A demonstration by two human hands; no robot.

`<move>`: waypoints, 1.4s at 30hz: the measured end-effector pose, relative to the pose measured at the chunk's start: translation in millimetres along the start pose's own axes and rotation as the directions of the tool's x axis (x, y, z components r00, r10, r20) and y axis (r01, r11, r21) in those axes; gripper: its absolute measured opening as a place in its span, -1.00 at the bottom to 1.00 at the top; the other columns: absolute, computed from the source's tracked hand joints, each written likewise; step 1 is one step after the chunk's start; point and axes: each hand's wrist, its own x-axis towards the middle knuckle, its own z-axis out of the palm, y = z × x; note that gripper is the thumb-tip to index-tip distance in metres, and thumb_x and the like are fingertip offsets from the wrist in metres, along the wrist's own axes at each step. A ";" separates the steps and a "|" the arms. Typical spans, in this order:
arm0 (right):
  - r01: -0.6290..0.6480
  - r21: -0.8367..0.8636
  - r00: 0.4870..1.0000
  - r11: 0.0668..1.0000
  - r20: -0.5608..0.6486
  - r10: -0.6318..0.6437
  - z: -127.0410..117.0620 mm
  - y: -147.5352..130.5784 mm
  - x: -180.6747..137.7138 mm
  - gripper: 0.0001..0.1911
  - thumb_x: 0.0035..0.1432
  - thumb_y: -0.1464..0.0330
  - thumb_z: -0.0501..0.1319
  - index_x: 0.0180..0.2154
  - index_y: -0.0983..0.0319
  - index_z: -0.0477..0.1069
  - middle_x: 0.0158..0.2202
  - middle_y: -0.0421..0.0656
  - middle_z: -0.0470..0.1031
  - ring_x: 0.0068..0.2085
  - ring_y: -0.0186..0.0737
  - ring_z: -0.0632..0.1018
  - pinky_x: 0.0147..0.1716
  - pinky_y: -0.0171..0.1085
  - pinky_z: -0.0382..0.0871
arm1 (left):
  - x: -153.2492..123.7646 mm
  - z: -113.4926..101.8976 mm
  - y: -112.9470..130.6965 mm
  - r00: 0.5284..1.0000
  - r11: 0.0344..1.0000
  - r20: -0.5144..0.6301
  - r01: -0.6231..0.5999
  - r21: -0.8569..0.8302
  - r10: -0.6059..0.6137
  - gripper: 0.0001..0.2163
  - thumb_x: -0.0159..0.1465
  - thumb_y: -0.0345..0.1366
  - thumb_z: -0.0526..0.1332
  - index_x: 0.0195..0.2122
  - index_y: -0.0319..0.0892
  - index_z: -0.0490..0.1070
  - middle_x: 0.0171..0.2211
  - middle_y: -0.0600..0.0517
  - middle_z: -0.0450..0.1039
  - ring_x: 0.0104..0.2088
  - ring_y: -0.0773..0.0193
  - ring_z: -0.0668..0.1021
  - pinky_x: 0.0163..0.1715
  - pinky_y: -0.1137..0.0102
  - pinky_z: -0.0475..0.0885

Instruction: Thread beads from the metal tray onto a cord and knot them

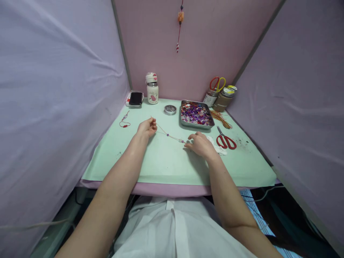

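Beaded cord [168, 134] runs between two hands

The hands are apart over the green mat [166, 163]. The left hand [147, 127] is pinched on the cord, its curled fingers hiding the grip; the right hand [200, 144] is at the other end, but whether it grips I cannot tell. Its wrist partly covers a tissue [220, 150]. The hanging strand [180, 17] is cut off above. Lettering on the jar [220, 103] and cup [210, 99] is too small to read.
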 end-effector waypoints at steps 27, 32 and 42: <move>0.074 0.139 0.997 0.988 0.022 -0.078 27.1 -14.0 16.3 -0.65 0.04 0.28 0.26 -0.10 0.22 0.41 -0.06 -0.03 0.42 -0.03 -0.07 0.41 -0.10 -0.19 0.23 | 2.4 1.3 1.2 0.994 0.984 0.005 -0.108 -0.145 0.110 -0.83 0.30 -0.44 0.13 -0.46 -0.24 0.29 -0.59 0.10 0.32 -0.65 0.55 0.32 -0.65 0.66 0.20; 0.036 0.184 0.999 0.982 0.000 -0.037 30.4 0.0 7.7 -0.80 0.08 0.32 0.26 -0.21 0.23 0.44 -0.13 -0.05 0.41 -0.06 -0.13 0.41 -0.08 -0.23 0.23 | 9.6 -2.8 2.9 0.981 0.981 -0.026 -0.193 -0.039 0.192 -0.87 0.25 -0.50 0.14 -0.45 -0.24 0.29 -0.54 0.07 0.35 -0.62 0.53 0.35 -0.59 0.64 0.24; 0.020 0.155 0.999 0.988 -0.038 -0.014 36.5 -0.7 10.0 -0.87 0.20 0.39 0.14 -0.34 0.24 0.45 -0.17 -0.04 0.42 -0.09 -0.10 0.40 -0.15 -0.21 0.20 | -11.9 1.6 -37.0 0.618 0.132 0.747 -0.784 0.606 0.245 -0.77 -0.08 -0.57 0.35 -0.43 -0.14 0.49 -0.29 -0.03 0.41 -0.11 0.14 0.40 0.04 0.30 0.21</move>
